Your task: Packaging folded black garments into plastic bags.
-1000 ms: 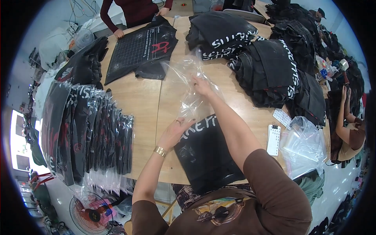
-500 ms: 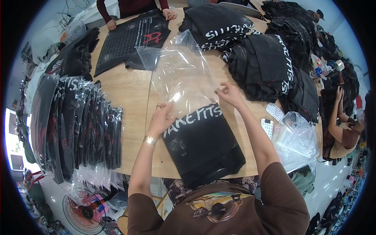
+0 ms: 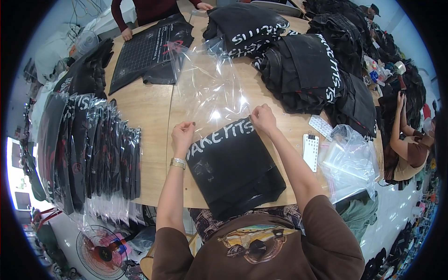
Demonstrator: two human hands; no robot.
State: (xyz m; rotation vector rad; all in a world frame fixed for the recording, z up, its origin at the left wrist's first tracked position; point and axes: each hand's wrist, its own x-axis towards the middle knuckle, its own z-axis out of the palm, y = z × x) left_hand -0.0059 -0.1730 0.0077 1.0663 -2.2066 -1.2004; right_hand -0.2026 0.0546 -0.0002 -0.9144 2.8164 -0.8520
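Note:
A folded black garment (image 3: pixel 235 170) with white lettering along its far edge lies in front of me, reaching over the table's near edge. From that edge a clear plastic bag (image 3: pixel 210 86) stretches away across the table, wrinkled and shiny. Whether the film also covers the garment is hard to tell. My left hand (image 3: pixel 182 136) pinches the bag's side, just beyond the garment's left far corner. At the right far corner, the fingers of my right hand (image 3: pixel 264 119) are closed on the bag's other side.
Bagged black garments (image 3: pixel 100 154) stand in a row at left. Folded black garments (image 3: pixel 298 70) are heaped at right, beyond white perforated cards (image 3: pixel 310 151) and a plastic sack (image 3: pixel 350 161). Across the table, a co-worker's hand (image 3: pixel 127 34) touches a spread black garment (image 3: pixel 149 51).
My right hand has come down onto the bag's edge, and my left hand's fingers have closed on its other side. The co-worker's other hand has left the spread garment.

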